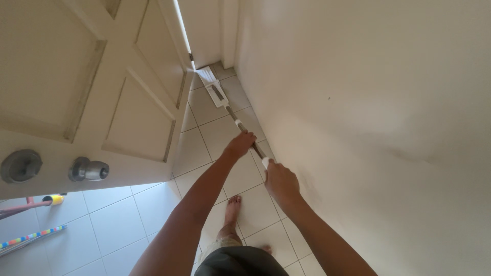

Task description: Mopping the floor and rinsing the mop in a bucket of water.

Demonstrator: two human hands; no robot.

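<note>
A flat mop (pixel 214 84) with a white head rests on the tiled floor in the far corner, between an open cream door (pixel 102 92) and a wall (pixel 368 112). Its grey handle runs back toward me. My left hand (pixel 239 145) grips the handle farther down the shaft. My right hand (pixel 280 181) is closed around the handle's upper end, near a white collar. My bare foot (pixel 231 212) stands on the tiles below my arms.
The door has a round metal knob (pixel 90 169) and a lock plate (pixel 20 165). At the lower left lie a multicoloured striped stick (pixel 30 238) and a red-handled tool with a yellow part (pixel 51 200). White floor tiles (pixel 117 225) spread under the door's edge.
</note>
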